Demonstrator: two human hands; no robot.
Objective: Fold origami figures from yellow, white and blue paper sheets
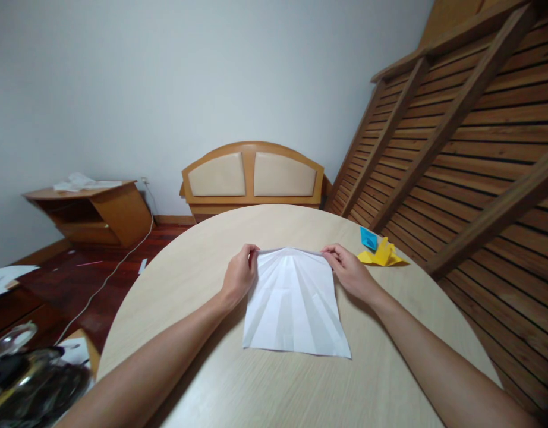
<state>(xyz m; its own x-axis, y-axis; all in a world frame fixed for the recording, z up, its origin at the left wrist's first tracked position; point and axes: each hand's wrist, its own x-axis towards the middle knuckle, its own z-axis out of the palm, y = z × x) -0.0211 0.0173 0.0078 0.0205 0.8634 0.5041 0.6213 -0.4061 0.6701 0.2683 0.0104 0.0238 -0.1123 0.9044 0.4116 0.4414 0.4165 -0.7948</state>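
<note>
A white sheet of paper (296,303) with creases fanning out from its far edge lies over the round table. My left hand (242,270) pinches its far left corner between thumb and fingers. At the far right corner, my right hand (349,270) pinches the paper in the same way. Between the two hands the far edge is drawn out nearly straight, with a slight peak in the middle. The near edge rests on or close to the tabletop.
On the round table (189,374), a yellow folded paper piece (383,254) and a blue folded paper piece (368,238) sit right of my right hand. A slatted wooden frame (456,148) leans along the right. A headboard (251,172) stands behind; a low cabinet (122,214) stands left.
</note>
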